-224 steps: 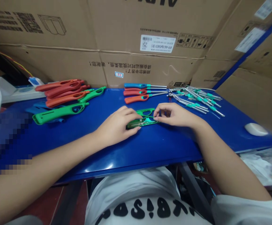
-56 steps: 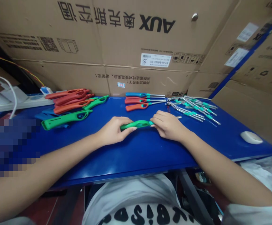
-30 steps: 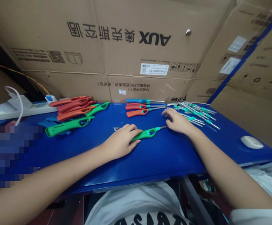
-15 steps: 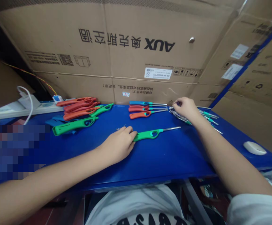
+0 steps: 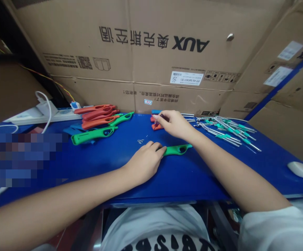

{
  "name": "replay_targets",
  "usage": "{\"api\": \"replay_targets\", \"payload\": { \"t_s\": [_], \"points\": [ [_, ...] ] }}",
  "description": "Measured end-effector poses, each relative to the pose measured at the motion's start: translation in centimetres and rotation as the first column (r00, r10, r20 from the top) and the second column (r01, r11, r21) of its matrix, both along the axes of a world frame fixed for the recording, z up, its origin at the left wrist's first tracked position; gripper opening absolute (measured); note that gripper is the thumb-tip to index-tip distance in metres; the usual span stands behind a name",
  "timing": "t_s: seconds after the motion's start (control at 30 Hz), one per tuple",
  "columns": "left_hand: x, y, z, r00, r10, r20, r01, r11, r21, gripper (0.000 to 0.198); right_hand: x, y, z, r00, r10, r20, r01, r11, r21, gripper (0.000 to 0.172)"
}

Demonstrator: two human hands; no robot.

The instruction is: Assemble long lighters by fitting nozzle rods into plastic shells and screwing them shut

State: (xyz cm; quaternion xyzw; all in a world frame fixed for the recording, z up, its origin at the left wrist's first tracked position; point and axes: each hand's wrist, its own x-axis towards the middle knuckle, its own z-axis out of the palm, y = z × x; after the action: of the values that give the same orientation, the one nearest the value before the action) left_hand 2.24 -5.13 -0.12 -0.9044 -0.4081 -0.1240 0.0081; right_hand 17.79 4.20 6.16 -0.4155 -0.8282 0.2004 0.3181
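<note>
On the blue desk (image 5: 188,174), the left hand (image 5: 145,163) grips the green lighter's (image 5: 177,150) handle end; the right hand (image 5: 172,123) pinches a red lighter (image 5: 154,127) among the finished ones.

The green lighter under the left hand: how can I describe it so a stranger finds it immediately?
Start from the blue table in front of the big cardboard boxes. Near the table's middle, the left hand rests on the end of one green lighter. It lies alone, apart from the pile of red and green handle shells at the back left.
</note>
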Motion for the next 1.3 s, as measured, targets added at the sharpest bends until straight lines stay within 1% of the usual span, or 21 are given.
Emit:
{"api": "replay_targets", "payload": {
  "t_s": [0.07, 0.17, 0.27, 0.37, 0.47, 0.53, 0.6, 0.67, 0.73, 0.83, 0.9, 0.93, 1.0, 1.1, 1.2, 1.3],
  "points": [
    [0.0, -0.1, 0.1, 1.0, -0.007, 0.016, 0.007, 1.0, -0.011, 0.039, -0.4, 0.0, -0.5, 0.999, 0.033, -0.006, -0.033, 0.999, -0.008, 0.034],
    [0.0, -0.1, 0.1, 0.999, -0.01, 0.033, 0.011, 1.0, -0.015, 0.04, -0.6, 0.2, -1.3, 0.999, 0.024, -0.032, -0.023, 1.0, 0.017, 0.035],
    [-0.1, 0.0, -0.2, 0.998, -0.013, 0.068, 0.014, 1.0, -0.016, 0.04, -0.5, 0.2, -1.7, 0.996, 0.026, -0.084, -0.024, 1.0, 0.014, 0.039],
    [-0.3, 0.5, -0.6, 0.989, -0.044, 0.143, 0.05, 0.998, -0.041, 0.038, 0.1, -0.1, -1.4, 0.989, 0.01, -0.149, -0.009, 1.0, 0.007, 0.045],
    [-0.4, 1.4, -0.9, 0.961, -0.109, 0.255, 0.132, 0.989, -0.073, 0.035, 1.5, -0.4, -0.7, 0.967, -0.05, -0.249, 0.06, 0.998, 0.031, 0.053],
    [-0.5, 1.9, -1.0, 0.932, -0.138, 0.335, 0.18, 0.979, -0.095, 0.034, 2.6, -0.5, -0.2, 0.929, -0.106, -0.356, 0.119, 0.993, 0.016, 0.058],
    [-0.5, 2.3, -1.0, 0.899, -0.141, 0.414, 0.209, 0.97, -0.123, 0.033, 3.6, -0.4, 0.1, 0.869, -0.174, -0.462, 0.171, 0.984, -0.05, 0.06],
    [-0.6, 2.6, -0.9, 0.865, -0.113, 0.488, 0.21, 0.966, -0.148, 0.031, 4.3, -0.4, 0.1, 0.812, -0.238, -0.533, 0.195, 0.971, -0.136, 0.059],
    [-0.7, 2.9, -0.8, 0.831, -0.051, 0.554, 0.183, 0.966, -0.185, 0.028, 4.6, -0.3, 0.0, 0.774, -0.275, -0.57, 0.187, 0.96, -0.209, 0.057],
    [-0.9, 3.5, -0.9, 0.754, 0.121, 0.646, 0.106, 0.948, -0.301, 0.028, 4.5, -0.1, -0.5, 0.753, -0.283, -0.594, 0.137, 0.95, -0.279, 0.055],
    [-0.9, 3.8, -1.0, 0.689, 0.227, 0.688, 0.081, 0.919, -0.385, 0.036, 4.2, 0.0, -0.8, 0.751, -0.276, -0.599, 0.098, 0.945, -0.312, 0.053],
    [-0.9, 3.9, -1.1, 0.661, 0.258, 0.705, 0.084, 0.908, -0.411, 0.04, 4.1, 0.0, -1.0, 0.752, -0.272, -0.6, 0.081, 0.942, -0.325, 0.052],
    [-0.9, 4.0, -1.1, 0.63, 0.271, 0.728, 0.104, 0.899, -0.425, 0.039, 3.8, 0.0, -1.3, 0.754, -0.263, -0.601, 0.057, 0.939, -0.339, 0.05],
    [-0.9, 3.9, -0.9, 0.633, 0.243, 0.735, 0.091, 0.919, -0.383, 0.029, 3.5, -0.1, -1.7, 0.757, -0.26, -0.6, 0.049, 0.938, -0.344, 0.051],
    [-1.0, 3.7, -0.7, 0.638, 0.228, 0.736, 0.051, 0.941, -0.335, 0.025, 3.5, -0.2, -1.8, 0.764, -0.248, -0.596, 0.046, 0.942, -0.333, 0.053],
    [-1.1, 3.7, -0.6, 0.621, 0.229, 0.75, 0.045, 0.944, -0.326, 0.023, 3.5, -0.2, -1.8, 0.775, -0.22, -0.593, 0.044, 0.954, -0.296, 0.055]
  ]
}}
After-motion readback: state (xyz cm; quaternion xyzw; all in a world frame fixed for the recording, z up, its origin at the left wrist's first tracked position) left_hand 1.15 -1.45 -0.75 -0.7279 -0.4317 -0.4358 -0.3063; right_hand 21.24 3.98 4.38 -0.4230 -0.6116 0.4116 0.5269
